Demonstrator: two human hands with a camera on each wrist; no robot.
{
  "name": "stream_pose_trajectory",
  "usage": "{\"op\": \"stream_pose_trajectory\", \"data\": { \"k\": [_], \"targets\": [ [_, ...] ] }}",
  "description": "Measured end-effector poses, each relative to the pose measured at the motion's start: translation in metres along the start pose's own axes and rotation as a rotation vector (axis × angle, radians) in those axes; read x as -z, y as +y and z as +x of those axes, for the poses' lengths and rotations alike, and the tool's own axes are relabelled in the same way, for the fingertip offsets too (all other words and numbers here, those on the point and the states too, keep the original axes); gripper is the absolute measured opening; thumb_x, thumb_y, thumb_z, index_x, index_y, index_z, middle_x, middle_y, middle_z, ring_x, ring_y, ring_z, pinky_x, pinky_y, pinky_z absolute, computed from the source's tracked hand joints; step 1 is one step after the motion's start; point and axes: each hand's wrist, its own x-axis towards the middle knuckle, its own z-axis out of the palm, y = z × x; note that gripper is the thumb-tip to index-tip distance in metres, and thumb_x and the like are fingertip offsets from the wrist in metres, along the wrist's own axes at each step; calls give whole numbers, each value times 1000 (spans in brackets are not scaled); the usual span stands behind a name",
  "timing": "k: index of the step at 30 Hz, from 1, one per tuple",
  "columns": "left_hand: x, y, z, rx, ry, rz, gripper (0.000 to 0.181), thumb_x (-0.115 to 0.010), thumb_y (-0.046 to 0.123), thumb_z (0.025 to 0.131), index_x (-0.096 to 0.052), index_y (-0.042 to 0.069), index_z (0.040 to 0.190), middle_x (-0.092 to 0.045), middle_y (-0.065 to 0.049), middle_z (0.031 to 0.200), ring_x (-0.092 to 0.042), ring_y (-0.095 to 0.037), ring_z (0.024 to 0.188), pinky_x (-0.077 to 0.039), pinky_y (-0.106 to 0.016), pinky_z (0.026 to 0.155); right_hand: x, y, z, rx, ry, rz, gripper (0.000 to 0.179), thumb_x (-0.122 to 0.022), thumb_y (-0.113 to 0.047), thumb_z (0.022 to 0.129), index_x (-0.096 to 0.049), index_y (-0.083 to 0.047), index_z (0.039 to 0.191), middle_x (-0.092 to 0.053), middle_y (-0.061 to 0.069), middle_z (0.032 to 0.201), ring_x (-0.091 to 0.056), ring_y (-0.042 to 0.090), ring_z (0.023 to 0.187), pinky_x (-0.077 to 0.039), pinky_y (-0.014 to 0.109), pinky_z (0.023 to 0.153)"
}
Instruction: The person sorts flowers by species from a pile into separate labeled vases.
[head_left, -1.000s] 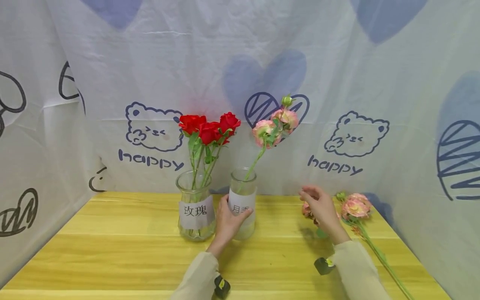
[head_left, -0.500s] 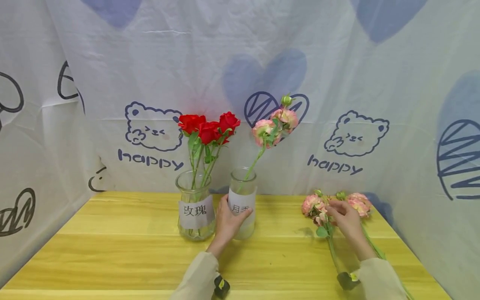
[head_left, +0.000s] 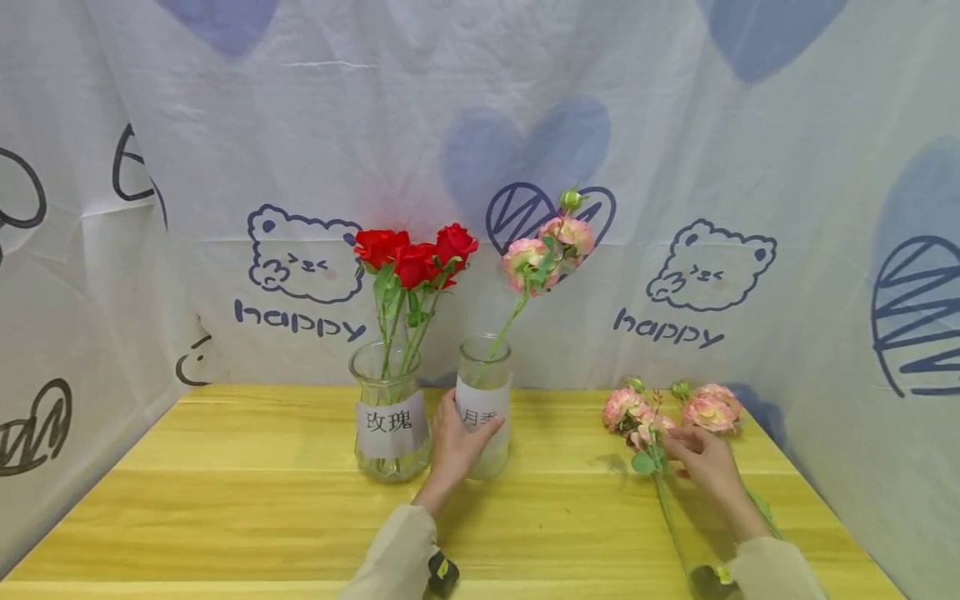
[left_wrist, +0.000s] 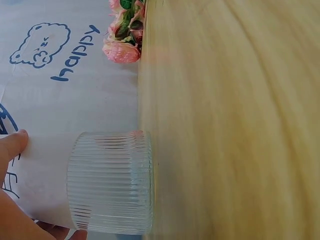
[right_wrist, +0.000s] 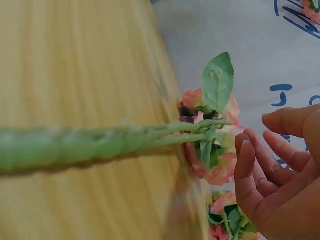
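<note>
My left hand (head_left: 459, 446) grips a clear glass vase (head_left: 491, 461) with a white paper label round it. In the left wrist view, the vase's ribbed base (left_wrist: 110, 185) stands on the table. One pink flower stem (head_left: 543, 262), topped by a green bud, leans right out of that vase. My right hand (head_left: 708, 465) is beside a pink flower (head_left: 626, 408) lying on the table at the right. In the right wrist view, the thumb and fingers are spread apart near the flower's green stem (right_wrist: 100, 145), with nothing between them.
Left of the held vase, a second labelled glass vase (head_left: 390, 468) holds several red roses (head_left: 416, 262). Another pink flower (head_left: 712, 408) lies farther right, its stem partly behind the right forearm. A printed cloth (head_left: 420, 150) hangs behind the wooden table (head_left: 225, 500).
My right hand has moved right and down from above the nearer pink flower, uncovering its bloom, and now sits beside its stem. The left hand keeps its grip on the vase.
</note>
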Motion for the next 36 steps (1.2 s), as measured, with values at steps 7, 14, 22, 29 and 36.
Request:
{"op": "stream_pose_trajectory", "data": {
  "k": [7,14,22,29,36],
  "targets": [
    [0,2,-2,-28,4,-6,77,-82,19,76,-39,-9,134,-52,-27,120,-49,-42,110,-41,-56,97,1,6,-3,-23,-43,14,39,-55,-12,98,-48,13,128,-60,26,112,-64,23,88,-57,32,69],
    [0,-2,0,-35,-6,-12,77,-81,20,78,-39,-9,135,-51,-27,121,-49,-42,111,-41,-56,98,4,10,-3,-23,-72,4,39,-58,-9,97,-48,17,124,-62,24,104,-62,21,77,-55,30,65],
    [-1,-5,0,-34,-12,-3,78,-82,22,77,-39,-9,134,-52,-26,119,-50,-41,109,-43,-56,95,3,17,-5,-52,-134,152,22,-61,2,91,-53,16,106,-60,10,84,-53,14,63,-49,24,53],
    [-2,-5,1,-44,-11,-2,77,-81,21,77,-39,-8,134,-52,-25,119,-49,-41,109,-42,-56,96,4,16,-7,-153,-273,58,29,-67,-9,89,-57,10,107,-62,7,86,-58,17,72,-53,30,61],
    [-2,-5,0,-46,0,-12,77,-82,20,76,-39,-8,134,-52,-26,119,-48,-42,110,-40,-57,97,1,12,-5,-163,-304,-66,36,-67,-13,91,-59,16,110,-65,12,92,-63,20,77,-57,36,68]
  ]
}}
